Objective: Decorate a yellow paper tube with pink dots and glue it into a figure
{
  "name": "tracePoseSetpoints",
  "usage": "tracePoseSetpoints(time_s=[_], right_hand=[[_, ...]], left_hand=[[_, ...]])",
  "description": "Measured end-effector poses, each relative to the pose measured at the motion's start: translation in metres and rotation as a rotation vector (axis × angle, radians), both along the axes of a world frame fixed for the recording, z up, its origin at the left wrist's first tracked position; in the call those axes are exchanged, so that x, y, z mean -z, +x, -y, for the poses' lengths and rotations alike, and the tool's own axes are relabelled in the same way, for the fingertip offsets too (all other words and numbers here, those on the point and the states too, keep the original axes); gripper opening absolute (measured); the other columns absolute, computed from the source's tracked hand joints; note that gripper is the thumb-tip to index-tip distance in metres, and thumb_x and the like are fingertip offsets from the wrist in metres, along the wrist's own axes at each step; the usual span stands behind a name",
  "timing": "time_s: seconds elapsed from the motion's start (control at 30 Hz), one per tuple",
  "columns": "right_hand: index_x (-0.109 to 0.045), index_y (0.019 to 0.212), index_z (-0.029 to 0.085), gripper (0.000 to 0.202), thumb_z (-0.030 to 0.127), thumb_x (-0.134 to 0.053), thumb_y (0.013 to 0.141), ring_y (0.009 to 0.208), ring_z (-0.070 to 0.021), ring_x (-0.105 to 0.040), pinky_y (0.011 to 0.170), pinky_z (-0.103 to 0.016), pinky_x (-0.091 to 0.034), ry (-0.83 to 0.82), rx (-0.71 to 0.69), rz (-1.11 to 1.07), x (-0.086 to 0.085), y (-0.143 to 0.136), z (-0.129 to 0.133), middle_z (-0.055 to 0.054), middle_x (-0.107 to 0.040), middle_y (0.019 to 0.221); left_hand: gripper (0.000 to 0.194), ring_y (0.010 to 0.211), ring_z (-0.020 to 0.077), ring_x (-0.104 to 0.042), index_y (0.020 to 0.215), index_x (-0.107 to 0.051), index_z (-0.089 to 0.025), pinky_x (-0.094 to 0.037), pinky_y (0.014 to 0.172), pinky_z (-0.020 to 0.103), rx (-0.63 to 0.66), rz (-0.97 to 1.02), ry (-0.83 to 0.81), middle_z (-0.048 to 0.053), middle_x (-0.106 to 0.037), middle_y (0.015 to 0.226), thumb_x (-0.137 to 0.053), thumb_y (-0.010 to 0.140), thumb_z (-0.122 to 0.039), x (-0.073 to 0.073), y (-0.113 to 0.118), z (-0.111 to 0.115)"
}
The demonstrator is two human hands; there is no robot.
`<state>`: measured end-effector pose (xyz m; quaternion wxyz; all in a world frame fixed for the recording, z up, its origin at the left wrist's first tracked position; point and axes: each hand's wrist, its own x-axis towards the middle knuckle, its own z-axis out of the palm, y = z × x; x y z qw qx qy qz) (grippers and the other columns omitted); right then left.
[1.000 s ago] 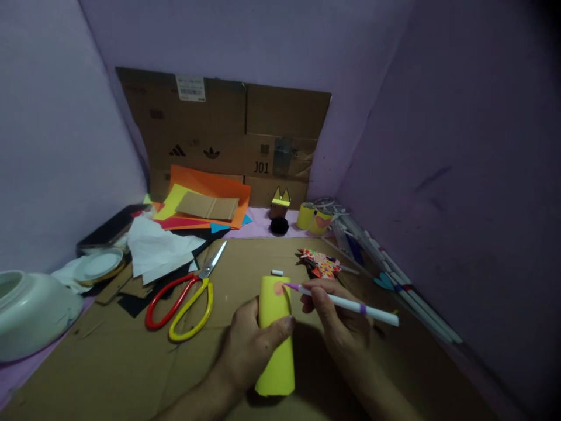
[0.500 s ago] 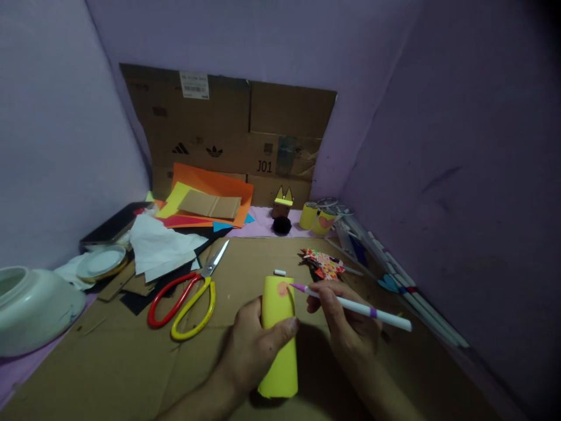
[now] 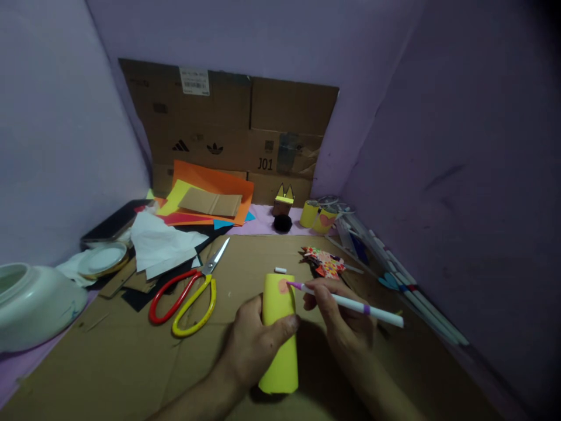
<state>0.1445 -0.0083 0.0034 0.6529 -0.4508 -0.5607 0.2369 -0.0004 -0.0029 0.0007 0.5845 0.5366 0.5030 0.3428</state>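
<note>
My left hand [image 3: 260, 336] is wrapped round a yellow paper tube [image 3: 280, 365], somewhat flattened, its thumb lying across the front. Near the tube's far end is a round pinkish-orange spot [image 3: 283, 286]. My right hand [image 3: 339, 316] pinches a white marker [image 3: 357, 304] with a purple band, and its purple tip is at the right edge of that spot. Whether the tip touches the paper I cannot tell. Just beyond the tube lies a small white cap-like piece [image 3: 281, 270].
Scissors [image 3: 205, 272] with red and yellow handles lie left of my hands. Farther left are white tissue [image 3: 164, 242] and a white ceramic pot [image 3: 39, 307]. Coloured paper [image 3: 210, 178] is stacked at the back. A patterned cloth bundle [image 3: 324, 261] and several white markers [image 3: 421, 301] are on the right.
My right hand has shifted slightly left, bringing the marker's tip a little farther over the pinkish-orange spot. My left hand keeps the same hold on the tube.
</note>
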Motion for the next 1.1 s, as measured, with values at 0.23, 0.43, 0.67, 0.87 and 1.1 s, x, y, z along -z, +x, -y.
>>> tracePoseSetpoints(time_s=[0.23,0.43,0.67,0.87,1.1], right_hand=[[-0.066,0.1,0.022,0.022,0.037,-0.056,0.087,0.061,-0.0152,-0.065,0.057,-0.029,-0.055,-0.14,0.047,-0.145,0.003,0.002,-0.003,-0.002,-0.069,0.072],[-0.056,0.11,0.024,0.036,0.035,-0.067,0.077,0.086,-0.0238,-0.068,0.075,-0.04,-0.056,-0.345,-0.225,-0.088,0.005,-0.003,0.003,-0.008,-0.068,0.099],[-0.042,0.124,0.026,0.055,0.027,-0.069,0.076,0.101,-0.0241,-0.064,0.086,-0.042,-0.053,-0.414,-0.477,0.038,0.008,-0.011,0.01,-0.009,-0.061,0.117],[-0.042,0.117,0.024,0.05,0.028,-0.069,0.076,0.101,-0.0247,-0.064,0.078,-0.039,-0.056,-0.377,-0.411,-0.047,0.007,-0.011,0.004,-0.01,-0.062,0.112],[-0.053,0.114,0.023,0.047,0.025,-0.072,0.071,0.096,-0.0241,-0.067,0.079,-0.04,-0.056,-0.349,-0.418,-0.028,0.0,-0.005,0.005,-0.009,-0.068,0.109]], left_hand=[[0.033,0.058,0.0124,-0.046,0.077,-0.055,-0.015,-0.04,0.052,0.023,-0.064,0.041,-0.028,-0.001,-0.053,0.065,-0.069,0.065,-0.042,-0.001,0.0,0.001],[0.043,0.061,0.017,-0.057,0.088,-0.06,-0.012,-0.045,0.053,0.025,-0.164,0.055,-0.011,0.005,-0.063,0.071,-0.069,0.066,-0.049,-0.009,-0.005,-0.002],[0.054,0.085,0.0265,-0.065,0.104,-0.058,-0.01,-0.051,0.068,0.031,-0.151,0.183,-0.012,0.016,-0.069,0.1,-0.068,0.07,-0.05,-0.004,-0.009,-0.005],[0.061,0.092,0.0263,-0.063,0.115,-0.052,-0.01,-0.05,0.078,0.035,0.035,0.514,-0.117,0.015,-0.066,0.106,-0.076,0.063,-0.031,-0.003,-0.009,-0.006],[0.054,0.085,0.0236,-0.063,0.112,-0.055,-0.011,-0.048,0.073,0.033,0.049,0.551,-0.15,0.011,-0.067,0.098,-0.073,0.063,-0.024,-0.008,-0.013,-0.002]])
